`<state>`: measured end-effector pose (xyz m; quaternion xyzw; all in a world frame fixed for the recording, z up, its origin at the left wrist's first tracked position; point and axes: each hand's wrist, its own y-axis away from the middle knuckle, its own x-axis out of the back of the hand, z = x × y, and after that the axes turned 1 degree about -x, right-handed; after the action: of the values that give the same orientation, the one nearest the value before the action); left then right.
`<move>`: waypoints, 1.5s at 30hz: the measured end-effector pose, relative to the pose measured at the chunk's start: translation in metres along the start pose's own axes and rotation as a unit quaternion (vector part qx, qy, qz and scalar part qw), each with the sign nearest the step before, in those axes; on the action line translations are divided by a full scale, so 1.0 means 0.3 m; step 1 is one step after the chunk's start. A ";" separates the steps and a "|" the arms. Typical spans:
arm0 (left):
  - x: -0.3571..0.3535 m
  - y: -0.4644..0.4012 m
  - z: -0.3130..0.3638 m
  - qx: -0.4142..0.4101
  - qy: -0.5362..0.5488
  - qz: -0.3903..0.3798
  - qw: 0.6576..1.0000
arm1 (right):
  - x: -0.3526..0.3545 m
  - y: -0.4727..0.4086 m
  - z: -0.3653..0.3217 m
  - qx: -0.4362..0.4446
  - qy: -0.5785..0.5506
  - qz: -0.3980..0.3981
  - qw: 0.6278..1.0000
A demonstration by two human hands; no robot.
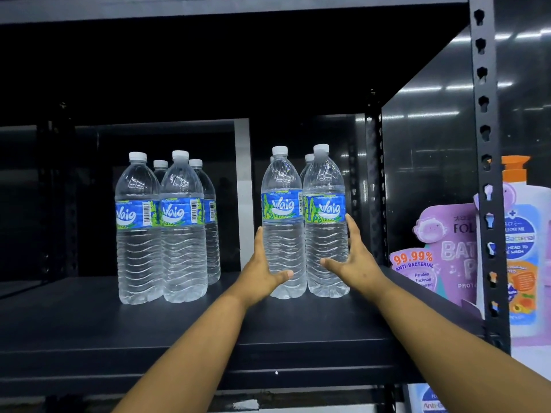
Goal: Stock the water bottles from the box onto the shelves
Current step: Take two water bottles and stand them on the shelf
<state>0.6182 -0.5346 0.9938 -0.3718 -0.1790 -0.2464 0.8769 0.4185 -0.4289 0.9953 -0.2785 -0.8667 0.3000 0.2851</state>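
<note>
Two clusters of clear water bottles with blue labels and white caps stand on a black metal shelf (89, 323). The left cluster (167, 228) has several bottles and is untouched. In the right cluster, my left hand (262, 272) grips the lower part of the front left bottle (283, 222), thumb across its front. My right hand (354, 263) holds the front right bottle (326, 225), fingers along its right side and thumb on its lower front. More bottles stand behind these two, mostly hidden. The box is out of view.
A black perforated upright post (489, 174) bounds the shelf on the right. Beyond it stand purple anti-bacterial bath pouches (441, 254) and a pump bottle (521, 248). Another shelf board (208, 7) runs overhead. A gap separates the two bottle clusters.
</note>
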 end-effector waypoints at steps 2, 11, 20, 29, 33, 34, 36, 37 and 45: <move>-0.001 0.001 -0.001 -0.002 0.001 0.008 1.000 | 0.003 0.000 -0.002 -0.009 0.003 -0.002 1.000; -0.013 0.005 0.008 -0.018 -0.030 0.015 0.999 | 0.020 0.009 -0.007 -0.026 0.036 -0.033 0.998; -0.011 0.007 0.014 -0.020 -0.024 0.028 0.999 | 0.019 0.019 -0.025 -0.020 0.036 -0.034 0.999; 0.012 0.008 -0.006 -0.014 0.003 0.021 1.000 | 0.004 0.018 -0.031 -0.019 0.036 -0.040 0.998; 0.014 0.010 -0.002 -0.021 0.008 0.016 1.000 | 0.004 0.022 -0.034 -0.023 0.030 -0.041 0.998; 0.014 0.010 -0.001 -0.021 0.007 0.015 1.000 | 0.005 0.023 -0.037 -0.021 0.031 -0.041 0.998; 0.015 0.010 -0.005 -0.018 0.003 0.014 1.000 | 0.006 0.025 -0.043 -0.019 0.035 -0.041 0.998; 0.015 0.010 -0.009 -0.017 0.000 0.012 1.000 | 0.006 0.027 -0.045 -0.020 0.037 -0.042 0.998; 0.016 -0.003 -0.025 -0.010 -0.039 0.006 0.999 | 0.005 0.029 -0.049 -0.014 0.056 -0.051 0.997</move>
<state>0.6225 -0.5422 0.9917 -0.3913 -0.2083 -0.2287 0.8667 0.4300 -0.4168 0.9997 -0.2542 -0.8666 0.2562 0.3445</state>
